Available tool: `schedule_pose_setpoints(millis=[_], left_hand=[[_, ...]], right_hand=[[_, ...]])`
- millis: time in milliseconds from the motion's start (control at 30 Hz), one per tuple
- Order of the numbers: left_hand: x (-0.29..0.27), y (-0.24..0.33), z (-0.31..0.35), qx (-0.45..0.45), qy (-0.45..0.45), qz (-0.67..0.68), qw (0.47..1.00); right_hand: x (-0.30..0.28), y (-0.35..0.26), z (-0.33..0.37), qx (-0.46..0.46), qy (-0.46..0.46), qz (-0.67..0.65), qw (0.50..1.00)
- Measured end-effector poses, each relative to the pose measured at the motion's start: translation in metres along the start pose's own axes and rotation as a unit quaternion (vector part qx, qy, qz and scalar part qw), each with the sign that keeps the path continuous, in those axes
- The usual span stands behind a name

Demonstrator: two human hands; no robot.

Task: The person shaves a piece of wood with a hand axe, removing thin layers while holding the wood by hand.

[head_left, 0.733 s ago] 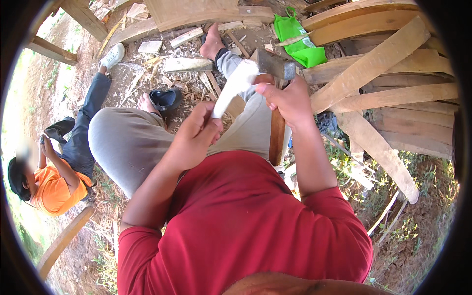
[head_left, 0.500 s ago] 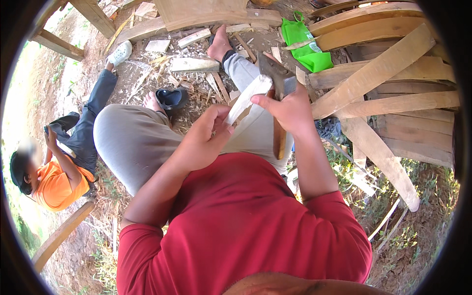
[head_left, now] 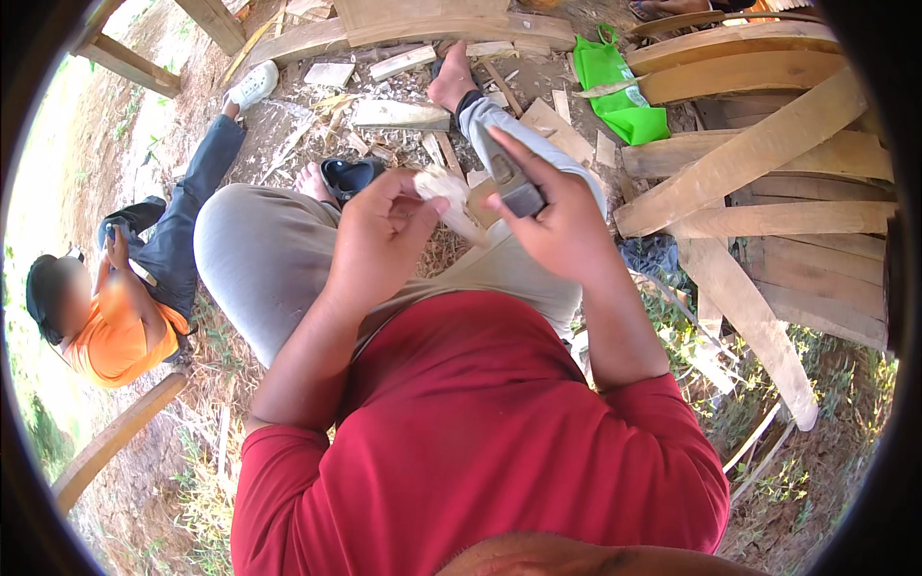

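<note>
Over my lap, my left hand (head_left: 373,235) is closed on a small pale piece of wood (head_left: 449,197), which is smeared by motion. My right hand (head_left: 565,226) grips a hatchet (head_left: 517,188) close up at its dark metal head, the blunt end facing me. The hatchet's handle is hidden behind that hand and wrist. The right thumb points toward the wood piece, with a narrow gap between the metal and the wood. Beyond my hands, a dark clog (head_left: 351,180) lies beside my bare left foot (head_left: 312,182).
Curved planks (head_left: 749,144) are stacked at the right, some crossing at angles. A green bag (head_left: 619,96) lies beside them. Wood offcuts (head_left: 401,115) and chips cover the ground ahead. At the left sits a person in an orange shirt (head_left: 130,341), near a curved board (head_left: 120,442).
The hatchet has turned in my right hand, and its handle has gone from sight. The wood piece has tipped over and shifted left with my left hand, which has risen slightly.
</note>
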State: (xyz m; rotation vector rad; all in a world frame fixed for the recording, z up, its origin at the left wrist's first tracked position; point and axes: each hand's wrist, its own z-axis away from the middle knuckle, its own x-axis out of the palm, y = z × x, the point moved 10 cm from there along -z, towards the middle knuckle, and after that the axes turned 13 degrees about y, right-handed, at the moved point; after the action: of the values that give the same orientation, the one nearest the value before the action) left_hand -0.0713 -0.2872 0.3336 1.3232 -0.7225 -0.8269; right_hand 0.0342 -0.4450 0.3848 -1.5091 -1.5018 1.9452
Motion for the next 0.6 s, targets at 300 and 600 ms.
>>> schedule_pose_setpoints(millis=[300, 600], left_hand=[[-0.019, -0.001, -0.004, -0.034, 0.051, 0.014, 0.998], [-0.001, 0.007, -0.005, 0.049, 0.016, -0.136, 0.989]], right_hand=[[-0.02, 0.057, -0.001, 0.196, -0.002, -0.173, 0.965], [0.009, 0.206, 0.002, 0.411, -0.012, -0.408, 0.815]])
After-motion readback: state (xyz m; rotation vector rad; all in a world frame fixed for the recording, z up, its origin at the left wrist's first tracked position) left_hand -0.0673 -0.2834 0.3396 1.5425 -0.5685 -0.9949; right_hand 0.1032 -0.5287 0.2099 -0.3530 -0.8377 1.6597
